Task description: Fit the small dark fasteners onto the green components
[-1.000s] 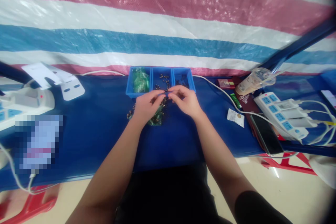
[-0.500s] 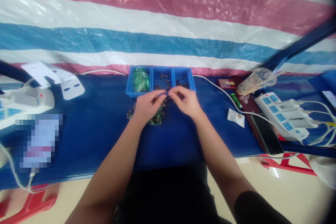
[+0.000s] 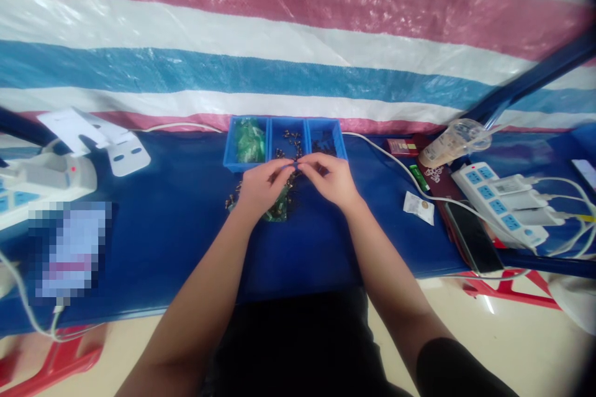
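My left hand [image 3: 264, 186] and my right hand [image 3: 329, 178] meet fingertip to fingertip just in front of a blue three-compartment tray [image 3: 246, 167]. Both are closed in a pinch; what lies between the fingertips is too small to make out. Green plastic packets [image 3: 250, 141] fill the tray's left compartment. Small brass-and-dark parts [image 3: 292, 135] lie in the middle one, and small dark pieces [image 3: 321, 142] in the right. Under and beside my left hand, a pile of similar small metal parts [image 3: 230, 203] and a green packet [image 3: 278, 211] rest on the table, partly hidden.
To the right are a plastic drink cup [image 3: 444, 147], a white power strip [image 3: 498, 205], a dark phone [image 3: 474, 239], a small white packet [image 3: 419, 208] and cables. At left sit a white stand [image 3: 128, 152] and a blurred-out phone [image 3: 74, 251]. A striped sheet [image 3: 279, 37] hangs behind.
Almost nothing differs. My right fingertips have shifted very slightly left against my left fingertips; both hands stay pinched at the same spot.
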The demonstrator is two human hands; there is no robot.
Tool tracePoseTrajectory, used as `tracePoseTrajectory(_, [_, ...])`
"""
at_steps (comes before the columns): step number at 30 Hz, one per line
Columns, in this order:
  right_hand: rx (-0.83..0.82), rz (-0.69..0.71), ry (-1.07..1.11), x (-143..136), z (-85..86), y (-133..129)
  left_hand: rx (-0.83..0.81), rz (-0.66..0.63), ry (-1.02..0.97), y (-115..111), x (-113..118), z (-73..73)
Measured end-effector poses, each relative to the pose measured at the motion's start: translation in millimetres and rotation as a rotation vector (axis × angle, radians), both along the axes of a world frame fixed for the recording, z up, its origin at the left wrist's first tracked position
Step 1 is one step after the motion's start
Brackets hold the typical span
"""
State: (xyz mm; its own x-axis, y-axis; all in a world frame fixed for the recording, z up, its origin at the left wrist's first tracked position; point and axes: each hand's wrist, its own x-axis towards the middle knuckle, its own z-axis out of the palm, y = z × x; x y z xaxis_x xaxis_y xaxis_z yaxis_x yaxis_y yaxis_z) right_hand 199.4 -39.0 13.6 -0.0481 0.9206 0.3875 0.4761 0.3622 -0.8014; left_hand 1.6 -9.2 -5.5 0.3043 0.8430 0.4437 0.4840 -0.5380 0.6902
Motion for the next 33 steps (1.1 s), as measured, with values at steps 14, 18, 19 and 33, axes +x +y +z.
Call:
tracePoseTrajectory(14, [-0.076,0.094,0.282,-12,2.6,2,0.116,0.0,0.049,2,1,-6.2])
tracePoseTrajectory(18, [-0.249,0.13,0.482,-15,-0.8,3,0.076,0.05,0.006,0,2,-1.7])
tracePoseTrajectory(19, [-0.283,0.141,0.508,-15,-1.0,2,0.074,0.058,-0.009,-1,2,-0.8])
tracePoseTrajectory(33, [-0.248,0.058,0.453,-6,-1.8,5,0.073,0.026,-0.023,-1,1,-0.2])
